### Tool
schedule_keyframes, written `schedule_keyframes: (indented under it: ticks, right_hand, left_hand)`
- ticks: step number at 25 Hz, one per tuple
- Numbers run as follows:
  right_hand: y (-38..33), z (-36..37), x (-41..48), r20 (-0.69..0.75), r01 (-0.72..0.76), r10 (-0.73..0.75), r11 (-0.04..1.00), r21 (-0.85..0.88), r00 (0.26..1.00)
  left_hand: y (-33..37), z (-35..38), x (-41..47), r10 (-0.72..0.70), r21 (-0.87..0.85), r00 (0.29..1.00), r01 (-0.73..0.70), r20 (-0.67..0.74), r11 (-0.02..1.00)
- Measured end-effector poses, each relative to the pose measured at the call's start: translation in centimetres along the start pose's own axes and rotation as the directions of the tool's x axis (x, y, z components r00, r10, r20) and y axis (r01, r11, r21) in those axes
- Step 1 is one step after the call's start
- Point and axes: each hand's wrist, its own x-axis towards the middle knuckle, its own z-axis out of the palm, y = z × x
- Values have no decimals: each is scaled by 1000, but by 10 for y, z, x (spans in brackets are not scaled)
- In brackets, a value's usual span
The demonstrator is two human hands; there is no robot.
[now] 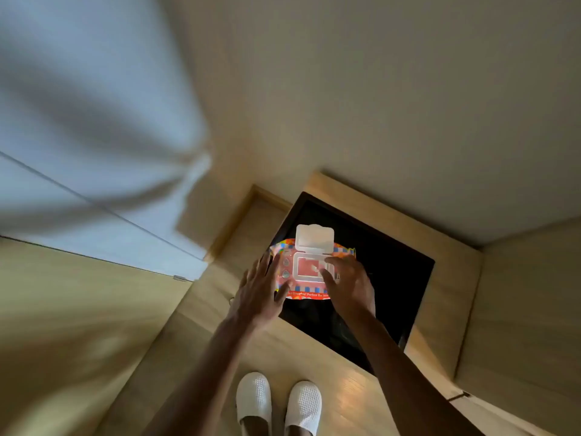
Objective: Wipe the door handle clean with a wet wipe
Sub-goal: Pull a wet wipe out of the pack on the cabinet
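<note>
In the head view, a pink patterned soft pack of wet wipes (309,272), white flip lid raised, lies on a glossy black square worktop (399,262), the left hand (261,294) spread flat on its left edge while the right hand (349,284) reaches fingertips into the opening, grip unclear.

Pink-and-orange patterned wet wipe pack (309,272) lies flat on a black surface, its white flip lid (314,236) standing open, dispensing opening exposed, edges partly hidden by hands.
</note>
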Motion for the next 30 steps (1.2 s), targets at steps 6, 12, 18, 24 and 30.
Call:
schedule_keyframes:
  ticks: [6,12,18,24,30]
  right_hand:
    - [19,51,16,-92,50,-46,998,41,995]
    - [19,54,17,-123,11,3,993,117,992]
    - [6,36,21,-125,-26,51,980,195,991]
    - [-7,-20,26,-96,-120,190,864,490,977]
    - [-23,-93,34,-104,-21,123,739,673,987]
  left_hand:
    - [-12,42,49,205,146,973,-189,-105,971]
    - [-18,46,56,200,128,969,-182,-143,975]
    - [-20,41,60,188,126,972,-171,-141,977]
    - [-22,41,61,216,92,956,-201,-197,975]
    - [-7,19,44,95,-45,985,-102,-144,994]
